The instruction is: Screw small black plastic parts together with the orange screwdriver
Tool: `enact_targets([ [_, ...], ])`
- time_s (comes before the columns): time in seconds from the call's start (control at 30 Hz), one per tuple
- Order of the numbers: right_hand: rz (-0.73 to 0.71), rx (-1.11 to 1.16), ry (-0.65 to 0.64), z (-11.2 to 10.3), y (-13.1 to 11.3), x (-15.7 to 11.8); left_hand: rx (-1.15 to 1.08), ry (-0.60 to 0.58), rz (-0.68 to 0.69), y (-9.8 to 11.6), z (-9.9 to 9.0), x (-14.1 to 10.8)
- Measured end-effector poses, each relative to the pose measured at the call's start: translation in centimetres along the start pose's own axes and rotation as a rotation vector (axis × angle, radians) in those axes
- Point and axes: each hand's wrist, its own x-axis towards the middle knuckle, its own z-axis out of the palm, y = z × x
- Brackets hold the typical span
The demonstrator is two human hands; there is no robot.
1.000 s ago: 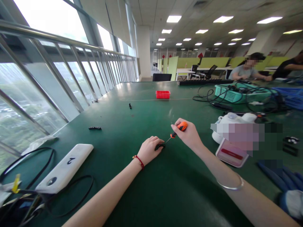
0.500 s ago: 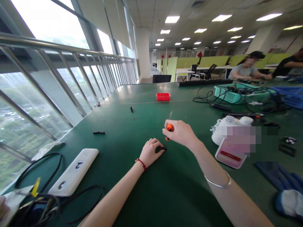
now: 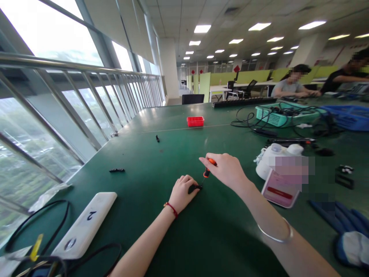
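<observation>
My left hand [image 3: 183, 191] rests on the green table [image 3: 173, 154] with its fingers closed on a small black part [image 3: 195, 188]. My right hand [image 3: 226, 168] grips an orange and black screwdriver [image 3: 206, 173], tilted, its handle between thumb and fingers. The screwdriver's tip points down at the right end of the black part; whether it touches is too small to tell. Another black piece [image 3: 117, 170] lies to the left, and a smaller black piece [image 3: 157, 138] stands farther back.
A red tray [image 3: 195, 122] stands farther back. White power bank-like case [image 3: 86, 225] and cables lie at left. On the right are a white container [image 3: 266, 163], a phone [image 3: 281, 189], blue gloves [image 3: 346, 223] and a teal basket [image 3: 276, 117]. Two people sit beyond.
My right hand has shifted slightly right and its thumb and fingers sit differently on the screwdriver, which now leans more to the right. The camera view has moved a little.
</observation>
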Motion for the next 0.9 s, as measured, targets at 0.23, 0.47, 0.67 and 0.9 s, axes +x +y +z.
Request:
enact_targets([
  [0.23, -0.018, 0.022, 0.054, 0.3, -0.1, -0.2, 0.020, 0.007, 0.023, 0.0, 0.3, -0.2],
  [0.47, -0.048, -0.091, 0.083, 0.5, -0.1, -0.4, 0.059, -0.004, 0.028, 0.1, 0.3, -0.3],
  [0.67, -0.043, -0.067, 0.107, 0.8, -0.3, -0.5, 0.095, -0.004, 0.058, 0.1, 0.5, -0.4],
  [0.9, -0.017, -0.084, 0.077, 0.4, -0.6, -0.7, 0.068, 0.022, 0.046, -0.1, 1.1, -0.5],
])
